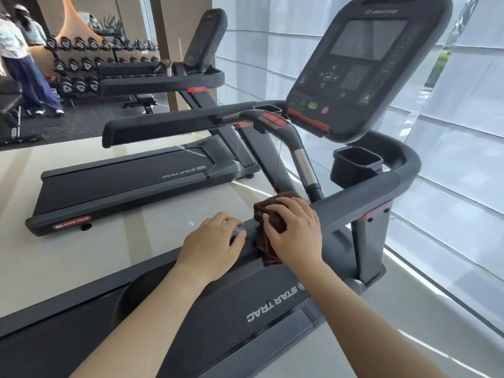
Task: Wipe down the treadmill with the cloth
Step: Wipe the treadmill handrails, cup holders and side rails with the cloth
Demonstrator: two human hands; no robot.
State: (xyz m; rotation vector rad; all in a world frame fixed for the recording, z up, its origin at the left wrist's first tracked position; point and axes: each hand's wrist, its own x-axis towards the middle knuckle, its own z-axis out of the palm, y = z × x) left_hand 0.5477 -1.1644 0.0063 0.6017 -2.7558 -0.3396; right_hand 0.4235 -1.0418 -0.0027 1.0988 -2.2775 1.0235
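**Mid-wipe on the near handrail**

My right hand (pixel 291 233) has its fingers curled over the brown cloth (pixel 272 214), pressing it onto the treadmill (pixel 395 170) handrail (pixel 152 285) just short of where the rail meets the curved front bar. The cloth is folded and draped over the rail, with a tail hanging off the near side. My left hand (pixel 215 241) sits just beside it, fingers bent over the rail's far edge to steady me.

Step, I reckon: a rail pass, early in the job. The console (pixel 362 66), cup holder (pixel 354 165), front bar and deck look untouched, though I can't tell for sure.

Next move: slide the cloth along the rail, either up into the bend or back toward me. Going back means lifting my left hand out of the path first.

Watch: the red safety cord (pixel 278 165) hangs right down to the cloth and could snag.

Around: a second treadmill (pixel 122 186) to the left, a dumbbell rack (pixel 90 64) and a person (pixel 21 64) at the back, window blinds (pixel 450 132) to the right.
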